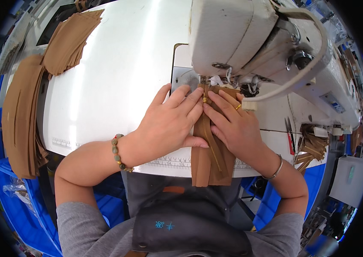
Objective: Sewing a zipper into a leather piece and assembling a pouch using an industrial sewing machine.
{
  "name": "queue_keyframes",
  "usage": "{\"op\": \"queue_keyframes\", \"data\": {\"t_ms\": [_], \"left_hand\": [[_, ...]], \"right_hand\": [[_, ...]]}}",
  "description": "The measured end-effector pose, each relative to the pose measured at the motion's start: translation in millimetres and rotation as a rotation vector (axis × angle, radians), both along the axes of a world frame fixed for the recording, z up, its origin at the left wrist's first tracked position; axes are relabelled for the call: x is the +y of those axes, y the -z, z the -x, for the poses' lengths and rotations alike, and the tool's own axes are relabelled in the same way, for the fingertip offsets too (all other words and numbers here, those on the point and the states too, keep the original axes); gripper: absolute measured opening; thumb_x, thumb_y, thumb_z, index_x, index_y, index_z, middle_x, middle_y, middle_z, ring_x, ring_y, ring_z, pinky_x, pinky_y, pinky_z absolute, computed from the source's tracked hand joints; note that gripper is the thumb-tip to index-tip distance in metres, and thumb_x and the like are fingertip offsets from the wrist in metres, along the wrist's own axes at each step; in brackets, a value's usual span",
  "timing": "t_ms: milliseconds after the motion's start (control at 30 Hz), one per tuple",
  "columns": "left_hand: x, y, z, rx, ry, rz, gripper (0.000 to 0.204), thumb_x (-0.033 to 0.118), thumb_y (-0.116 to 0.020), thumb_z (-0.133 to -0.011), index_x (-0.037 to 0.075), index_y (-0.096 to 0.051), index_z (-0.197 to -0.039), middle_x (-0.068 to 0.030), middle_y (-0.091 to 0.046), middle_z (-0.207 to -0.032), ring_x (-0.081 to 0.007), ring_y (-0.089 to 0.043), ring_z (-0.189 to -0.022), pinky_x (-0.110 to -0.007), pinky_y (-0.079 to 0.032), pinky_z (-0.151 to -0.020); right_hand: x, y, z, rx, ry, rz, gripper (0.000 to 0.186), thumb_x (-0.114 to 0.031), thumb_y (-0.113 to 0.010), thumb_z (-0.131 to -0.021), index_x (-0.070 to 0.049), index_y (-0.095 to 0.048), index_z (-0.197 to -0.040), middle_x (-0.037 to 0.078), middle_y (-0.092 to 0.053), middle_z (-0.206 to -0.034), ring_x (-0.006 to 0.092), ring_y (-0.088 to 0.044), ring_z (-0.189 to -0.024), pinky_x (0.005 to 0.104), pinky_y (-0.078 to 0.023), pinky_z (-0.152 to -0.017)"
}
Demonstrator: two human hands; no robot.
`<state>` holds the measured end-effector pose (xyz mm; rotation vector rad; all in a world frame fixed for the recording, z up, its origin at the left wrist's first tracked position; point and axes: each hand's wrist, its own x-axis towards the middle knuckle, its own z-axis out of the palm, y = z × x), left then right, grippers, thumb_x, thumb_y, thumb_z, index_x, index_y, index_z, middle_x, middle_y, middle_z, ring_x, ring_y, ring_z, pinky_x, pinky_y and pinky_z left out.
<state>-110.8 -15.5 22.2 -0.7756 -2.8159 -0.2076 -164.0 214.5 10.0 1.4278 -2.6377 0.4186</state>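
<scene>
A brown fabric piece (200,165) lies under the needle area of a white sewing machine (228,34), its lower end hanging over the table's front edge. Along it runs a brown zipper (214,150) with gold teeth and a gold slider near the top. My left hand (162,118) is spread flat, palm down, fingertips and thumb touching the fabric's left side. Stretched fingers of my right hand (239,130) rest on the fabric to the right of the slider, with the thumb beside the zipper. The needle and presser foot are mostly hidden.
Brown fabric pieces are stacked at the far left (68,40) and on the left edge (23,115). Red-handled scissors (290,136) lie at the right, next to a pile of brown zippers (314,145). Blue bins (23,201) stand below the table.
</scene>
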Motion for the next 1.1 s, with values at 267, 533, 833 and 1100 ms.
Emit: {"op": "queue_keyframes", "data": {"t_ms": [267, 533, 833, 1100], "left_hand": [[0, -1, 2, -0.012, 0.015, 0.005, 0.088, 0.071, -0.068, -0.080, 0.000, -0.062, -0.131, -0.0119, -0.056, -0.149, -0.0333, -0.051, -0.133, -0.053, -0.039, -0.114], [-1, 2, 9, 0.013, 0.013, -0.010, 0.090, 0.071, -0.067, -0.080, -0.001, -0.061, -0.134, -0.0118, -0.058, -0.146, -0.0332, -0.051, -0.133, -0.053, -0.040, -0.114], [-2, 3, 12, 0.060, 0.016, -0.010, 0.089, 0.071, -0.068, -0.080, -0.001, -0.064, -0.133, -0.0111, -0.060, -0.145, -0.0320, -0.052, -0.131, -0.050, -0.040, -0.113], [-2, 5, 13, 0.086, 0.025, -0.036, 0.086, 0.070, -0.071, -0.078, 0.000, -0.066, -0.128, -0.0102, -0.062, -0.139, -0.0310, -0.053, -0.129, -0.049, -0.041, -0.112]], "right_hand": [[0, 3, 2, 0.055, -0.012, 0.048, 0.056, -0.025, -0.084, -0.080, -0.012, -0.069, -0.132, 0.009, -0.069, -0.126, 0.0274, -0.068, -0.110, 0.0570, -0.043, -0.112], [0, 4, 8, 0.040, 0.024, 0.039, 0.054, -0.024, -0.083, -0.080, -0.013, -0.069, -0.131, 0.007, -0.073, -0.118, 0.0269, -0.068, -0.108, 0.0583, -0.040, -0.114], [-2, 2, 9, 0.047, 0.035, 0.073, 0.050, -0.021, -0.084, -0.080, -0.013, -0.071, -0.127, 0.005, -0.075, -0.112, 0.0251, -0.069, -0.106, 0.0576, -0.039, -0.116], [-2, 5, 10, 0.052, 0.026, 0.089, 0.050, -0.022, -0.084, -0.079, -0.011, -0.072, -0.126, 0.007, -0.074, -0.111, 0.0250, -0.069, -0.101, 0.0566, -0.041, -0.115]]}}
